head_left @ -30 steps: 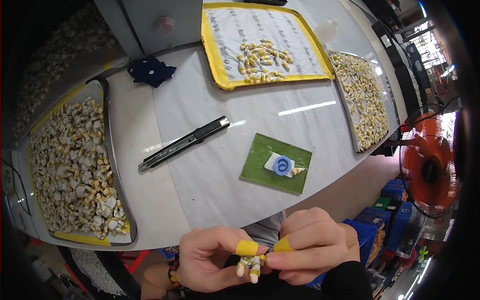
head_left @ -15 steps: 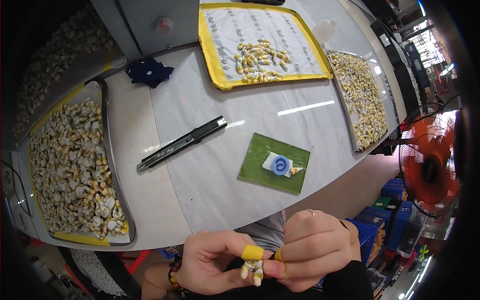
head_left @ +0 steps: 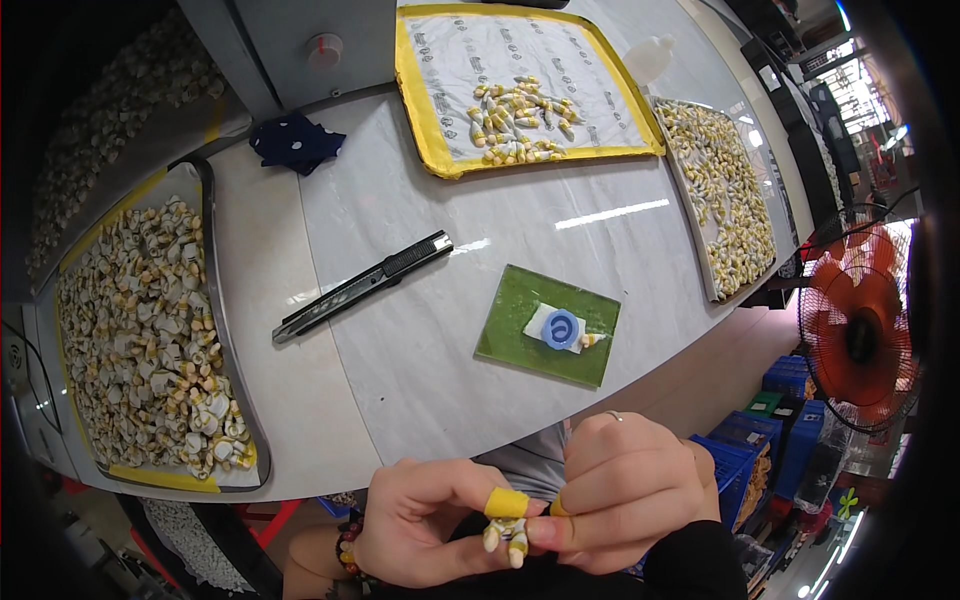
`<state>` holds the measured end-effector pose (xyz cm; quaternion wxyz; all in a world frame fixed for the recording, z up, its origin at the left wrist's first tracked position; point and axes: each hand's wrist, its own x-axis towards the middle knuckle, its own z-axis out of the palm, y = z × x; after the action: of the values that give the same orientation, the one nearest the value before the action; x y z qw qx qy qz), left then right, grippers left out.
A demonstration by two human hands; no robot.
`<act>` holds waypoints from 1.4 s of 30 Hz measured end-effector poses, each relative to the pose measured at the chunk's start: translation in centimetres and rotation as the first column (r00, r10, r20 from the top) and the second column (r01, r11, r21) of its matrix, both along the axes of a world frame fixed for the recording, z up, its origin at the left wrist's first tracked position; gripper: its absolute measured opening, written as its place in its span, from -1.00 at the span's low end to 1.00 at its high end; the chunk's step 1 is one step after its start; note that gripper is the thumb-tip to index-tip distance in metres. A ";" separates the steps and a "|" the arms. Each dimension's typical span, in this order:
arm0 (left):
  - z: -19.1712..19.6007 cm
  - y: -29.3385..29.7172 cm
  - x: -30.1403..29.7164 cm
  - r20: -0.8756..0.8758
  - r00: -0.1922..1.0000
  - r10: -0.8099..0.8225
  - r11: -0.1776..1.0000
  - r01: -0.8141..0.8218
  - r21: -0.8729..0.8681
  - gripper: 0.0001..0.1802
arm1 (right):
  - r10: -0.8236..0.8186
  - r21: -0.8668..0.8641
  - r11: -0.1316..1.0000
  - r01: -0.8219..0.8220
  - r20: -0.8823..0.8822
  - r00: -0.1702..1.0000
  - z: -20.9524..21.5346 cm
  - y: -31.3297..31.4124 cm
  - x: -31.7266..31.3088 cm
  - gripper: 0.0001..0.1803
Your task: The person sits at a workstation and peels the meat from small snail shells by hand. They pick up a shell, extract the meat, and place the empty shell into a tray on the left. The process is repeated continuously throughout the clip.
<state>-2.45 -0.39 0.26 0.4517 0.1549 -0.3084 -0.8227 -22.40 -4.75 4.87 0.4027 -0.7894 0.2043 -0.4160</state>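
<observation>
At the lower edge, my left hand (head_left: 425,525) pinches a small doll-like figure piece (head_left: 506,542), white and yellow with two pale leg ends pointing down. Yellow tape wraps a fingertip of this hand. My right hand (head_left: 632,497) is closed, its thumb and taped forefinger pressed together against the piece's right side. Whatever lies between those right fingertips is hidden. Beyond the hands, a green glass-like slab (head_left: 510,335) lies on the table, bearing a round blue cap (head_left: 560,329) on a white pad and a tiny yellow-and-white part (head_left: 592,341) beside it.
A black utility knife (head_left: 365,286) lies mid-table. At the left, a tray (head_left: 240,380) is heaped with similar figure pieces. Small limb-like parts lie on a yellow-edged tray (head_left: 430,130) and fill another tray (head_left: 712,270) at right. Dark cloth (head_left: 297,144) and an orange fan (head_left: 858,330) are nearby.
Almost nothing differs. My right hand has tilted very slightly, and the figure piece has shifted a touch between the fingers.
</observation>
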 end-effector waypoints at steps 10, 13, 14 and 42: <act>1.3 -0.5 -0.2 -0.095 0.993 0.071 0.994 -0.063 0.087 -0.73 | -0.060 -0.111 0.992 0.060 0.006 0.998 -1.7 1.0 -0.3 -0.80; 1.1 -0.5 -0.3 -0.101 0.992 0.074 0.996 -0.068 0.060 -0.73 | -0.117 -0.230 0.967 0.106 -0.035 0.993 -1.5 1.3 -0.2 -0.81; 1.1 -0.5 -0.5 -0.108 0.992 0.071 0.996 -0.065 0.056 -0.73 | -0.113 -0.244 0.965 0.092 -0.074 0.991 -1.2 1.2 -0.4 -0.81; 4.2 -25.6 30.4 0.532 -0.684 0.500 0.841 0.236 -0.487 -0.40 | -0.532 -0.333 0.822 0.462 -0.159 0.832 -0.1 1.6 -5.2 -0.83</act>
<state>27.99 -25.97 4.44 0.0684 0.7578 -0.6489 0.0091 -27.62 -3.17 4.80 0.1349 -0.8019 0.3912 -0.4310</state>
